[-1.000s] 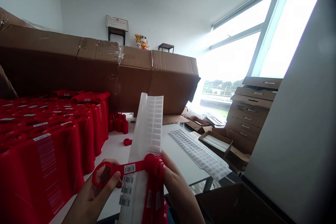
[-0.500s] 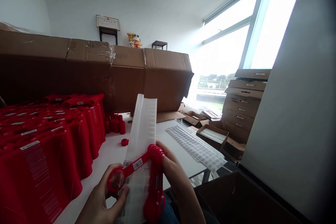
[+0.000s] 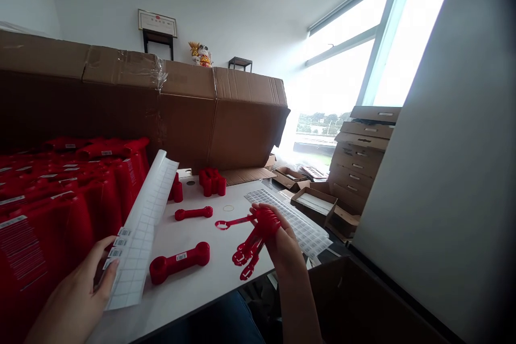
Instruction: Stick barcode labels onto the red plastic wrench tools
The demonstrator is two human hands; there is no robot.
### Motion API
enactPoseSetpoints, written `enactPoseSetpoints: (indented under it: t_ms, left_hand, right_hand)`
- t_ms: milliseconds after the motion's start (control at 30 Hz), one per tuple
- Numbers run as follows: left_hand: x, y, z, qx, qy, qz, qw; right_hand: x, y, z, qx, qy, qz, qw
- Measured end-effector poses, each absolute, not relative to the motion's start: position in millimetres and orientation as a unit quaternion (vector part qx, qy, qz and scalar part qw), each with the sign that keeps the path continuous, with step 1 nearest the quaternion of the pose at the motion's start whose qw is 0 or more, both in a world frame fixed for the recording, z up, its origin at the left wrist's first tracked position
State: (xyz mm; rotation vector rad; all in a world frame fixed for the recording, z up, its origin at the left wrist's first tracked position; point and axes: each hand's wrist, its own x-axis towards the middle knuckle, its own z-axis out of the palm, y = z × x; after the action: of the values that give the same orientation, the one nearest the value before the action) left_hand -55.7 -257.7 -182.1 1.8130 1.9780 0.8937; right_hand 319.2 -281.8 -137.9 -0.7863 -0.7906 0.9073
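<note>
My left hand pinches the lower end of a curled white sheet of barcode labels, held out to the left over the table. My right hand grips a fanned bunch of flat red plastic pieces by their joined ring ends. A thick red bone-shaped stack with a barcode label lies on the white table between my hands. A smaller red piece lies farther back.
Stacks of labelled red pieces fill the left side. A long cardboard box walls off the back. Another label sheet lies at the table's right edge, with flat cartons beyond and an open box below right.
My hands have parted: the left carried the label sheet leftward, the right swung the red bunch right and lower. A labelled red stack now lies on the table between them.
</note>
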Motion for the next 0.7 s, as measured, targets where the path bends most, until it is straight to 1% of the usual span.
enactPoseSetpoints:
  t_ms: [167,400,700]
  left_hand:
    - [-52,-264,-182,0.633,0.683,0.321,0.175]
    - [-49,-257,-185,0.646,0.661,0.328,0.196]
    - [-31,-231,-202,0.644,0.689,0.299,0.146]
  right_hand:
    - [318,-271,-141,-0.296,-0.321,0.474,0.765]
    - [312,-256,-156,-0.278,-0.282,0.519,0.758]
    - [300,-262,-150,-0.267,-0.299,0.553,0.731]
